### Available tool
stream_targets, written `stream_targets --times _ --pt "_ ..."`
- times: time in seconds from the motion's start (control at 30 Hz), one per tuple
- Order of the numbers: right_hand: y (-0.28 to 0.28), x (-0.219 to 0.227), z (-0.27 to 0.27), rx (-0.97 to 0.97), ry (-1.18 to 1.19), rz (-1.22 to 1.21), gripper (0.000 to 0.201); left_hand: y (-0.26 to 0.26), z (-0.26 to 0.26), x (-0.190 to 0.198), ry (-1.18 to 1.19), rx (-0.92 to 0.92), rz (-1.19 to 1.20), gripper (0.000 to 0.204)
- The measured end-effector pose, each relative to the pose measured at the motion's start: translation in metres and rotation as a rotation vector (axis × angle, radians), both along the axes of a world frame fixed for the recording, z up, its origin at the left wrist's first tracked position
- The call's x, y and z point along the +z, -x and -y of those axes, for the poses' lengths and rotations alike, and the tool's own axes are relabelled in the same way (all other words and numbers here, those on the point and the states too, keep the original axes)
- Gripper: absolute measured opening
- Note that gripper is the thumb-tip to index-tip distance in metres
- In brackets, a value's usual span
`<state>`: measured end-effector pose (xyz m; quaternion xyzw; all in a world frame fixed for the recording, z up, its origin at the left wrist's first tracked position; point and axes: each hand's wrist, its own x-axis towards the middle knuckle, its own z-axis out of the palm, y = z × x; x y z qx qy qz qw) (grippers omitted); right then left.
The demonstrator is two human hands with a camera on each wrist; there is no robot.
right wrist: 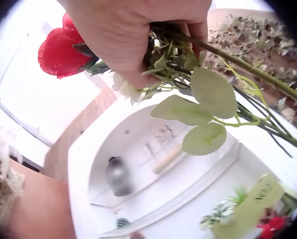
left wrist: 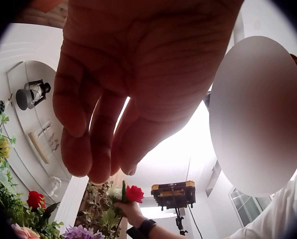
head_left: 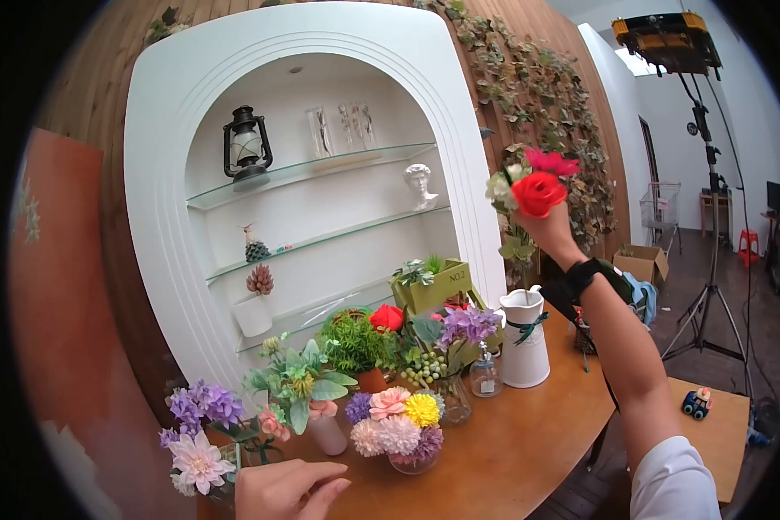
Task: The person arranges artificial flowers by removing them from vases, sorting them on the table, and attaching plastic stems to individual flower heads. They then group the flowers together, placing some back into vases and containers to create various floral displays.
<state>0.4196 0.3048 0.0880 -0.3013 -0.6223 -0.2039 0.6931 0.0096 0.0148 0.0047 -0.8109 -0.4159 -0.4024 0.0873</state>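
Note:
My right hand point(head_left: 553, 234) is raised at the right and grips the stems of a bunch of flowers. A red rose point(head_left: 539, 194), a magenta flower point(head_left: 549, 162) and white flowers point(head_left: 499, 187) top it. Green leaves point(right wrist: 214, 94) and long stems trail from the grip in the right wrist view. In the head view the stems hang over the mouth of a white pitcher point(head_left: 525, 351) with a dark green ribbon. My left hand point(head_left: 288, 490) hovers low at the front with loosely bent fingers, holding nothing, near a glass vase of pastel pompom flowers point(head_left: 396, 423).
On the wooden table point(head_left: 529, 442) stand a small glass bottle point(head_left: 485, 377), a green planter box point(head_left: 449, 286), a bushy potted plant point(head_left: 355, 338) and purple flowers point(head_left: 201, 406). An arched white shelf point(head_left: 312, 225) rises behind. A tripod point(head_left: 711, 286) stands at the right.

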Motion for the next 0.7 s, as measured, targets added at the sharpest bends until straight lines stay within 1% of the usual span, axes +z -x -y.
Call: stream_targets --times 0.03,0.1,0.13,0.2,0.23,0.27,0.33,0.37,0.4,0.47,0.5,0.53,0.63,0.67,0.7 --pt "0.006 0.005 0.011 0.004 0.000 0.005 0.037 0.000 -0.002 0.000 0.000 0.004 0.005 0.012" --pt "0.021 0.012 0.034 0.198 -0.003 -0.080 0.039 -0.001 -0.005 -0.001 -0.010 -0.018 -0.005 0.012" --pt "0.033 0.014 0.053 0.203 -0.003 -0.076 0.039 -0.001 -0.007 -0.003 -0.011 -0.012 -0.002 0.012" --pt "0.060 0.011 0.095 0.593 0.176 -0.143 0.043 -0.003 -0.012 -0.005 0.012 -0.010 -0.016 0.012" --pt "0.069 0.006 0.107 0.660 0.205 -0.126 0.039 -0.003 -0.014 -0.006 0.011 -0.005 -0.016 0.012" --pt "0.075 0.002 0.119 0.665 0.204 -0.125 0.039 -0.004 -0.016 -0.008 0.002 -0.018 -0.013 0.012" --pt "0.086 -0.005 0.143 0.648 0.329 -0.096 0.036 -0.005 -0.018 -0.009 -0.007 -0.027 -0.013 0.013" --pt "0.090 -0.007 0.157 0.520 0.305 0.019 0.036 -0.005 -0.019 -0.009 -0.004 -0.031 -0.014 0.013" --pt "0.094 -0.009 0.164 0.523 0.306 0.019 0.036 -0.006 -0.019 -0.010 -0.001 -0.038 -0.015 0.014" --pt "0.100 -0.011 0.175 0.419 0.241 0.107 0.040 -0.006 -0.018 -0.009 0.006 -0.042 -0.021 0.015" --pt "0.104 -0.007 0.185 0.591 0.428 -0.010 0.049 -0.006 -0.018 -0.009 0.012 -0.048 -0.027 0.015" --pt "0.101 -0.009 0.184 0.589 0.431 -0.010 0.049 -0.005 -0.019 -0.010 0.015 -0.050 -0.025 0.015" --pt "0.087 -0.018 0.181 0.159 0.305 0.846 0.064 -0.003 -0.020 -0.011 0.007 -0.060 -0.038 0.015" --pt "0.089 -0.019 0.182 0.159 0.314 0.849 0.064 -0.003 -0.018 -0.009 0.017 -0.053 -0.040 0.015" --pt "0.092 -0.020 0.183 0.323 0.363 1.007 0.059 -0.002 -0.016 -0.008 0.027 -0.048 -0.042 0.015"
